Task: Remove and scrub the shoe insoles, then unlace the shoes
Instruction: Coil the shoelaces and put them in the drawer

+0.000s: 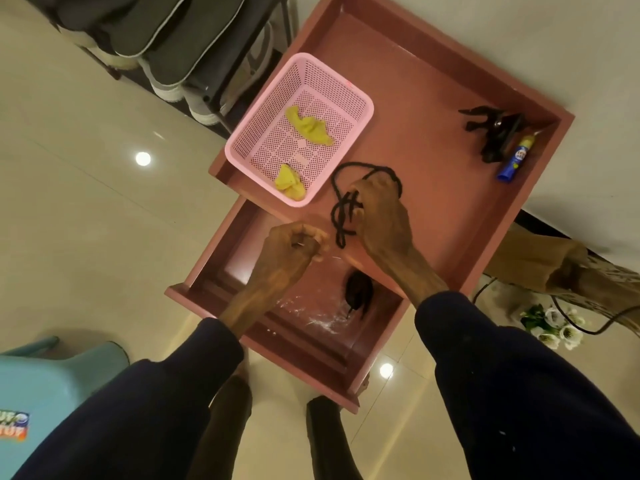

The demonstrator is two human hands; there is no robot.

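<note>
Right hand [377, 216] grips black lace [341, 221], looped, over bench [433, 98] beside pink basket [360, 109]. Left hand [294, 244] curled close by, cannot tell if it pinches anything. I should keep loops even, pull gently, avoid knots

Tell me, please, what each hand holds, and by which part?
The right hand grips the black shoelace at its bunched loops; the left hand is curled, its hold unclear.
</note>
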